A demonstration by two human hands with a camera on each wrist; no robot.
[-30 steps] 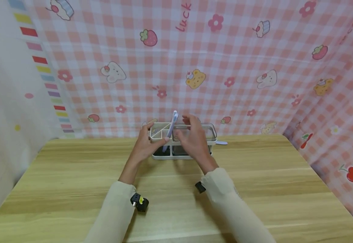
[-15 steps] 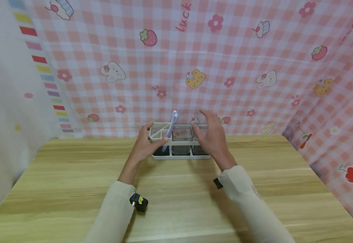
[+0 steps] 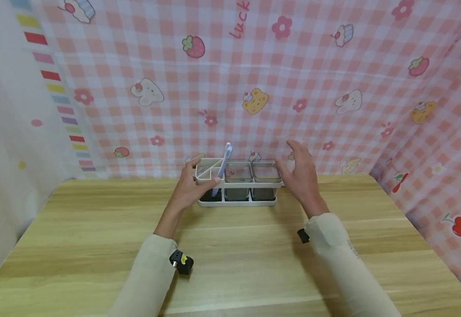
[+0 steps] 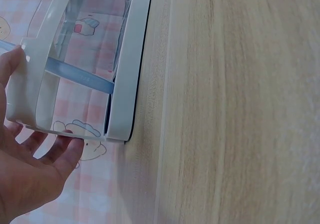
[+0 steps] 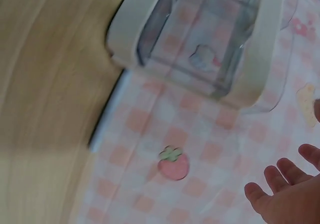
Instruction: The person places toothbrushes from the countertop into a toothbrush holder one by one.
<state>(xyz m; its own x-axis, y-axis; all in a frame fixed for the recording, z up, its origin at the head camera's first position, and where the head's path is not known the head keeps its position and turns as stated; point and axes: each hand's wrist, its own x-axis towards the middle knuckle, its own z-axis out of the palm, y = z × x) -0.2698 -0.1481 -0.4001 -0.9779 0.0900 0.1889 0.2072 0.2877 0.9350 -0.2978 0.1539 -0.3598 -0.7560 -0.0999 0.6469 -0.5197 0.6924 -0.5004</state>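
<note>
A white toothbrush holder (image 3: 236, 204) with an upper frame and a base stands at the back of the table. Its left section has a divided top, and a pale blue toothbrush (image 3: 225, 162) leans upright there. Two clear cups (image 3: 237, 174) fill the other sections. My left hand (image 3: 187, 187) grips the holder's left end, thumb on the front of the upper frame near the toothbrush, fingers around the side. My right hand (image 3: 302, 179) is beside the holder's right end, fingers spread and holding nothing; the right wrist view shows a gap between this hand (image 5: 290, 194) and the frame.
Behind the holder hangs a pink checked cloth (image 3: 210, 97) with cartoon prints. A pale, narrow strip (image 5: 107, 113) sticks out past the holder's right end in the right wrist view. The wooden table (image 3: 238, 255) stretches in front and to both sides.
My right hand has moved right, from over the clear cups to beyond the holder's right end, uncovering both cups. The left hand and toothbrush have stayed where they were.
</note>
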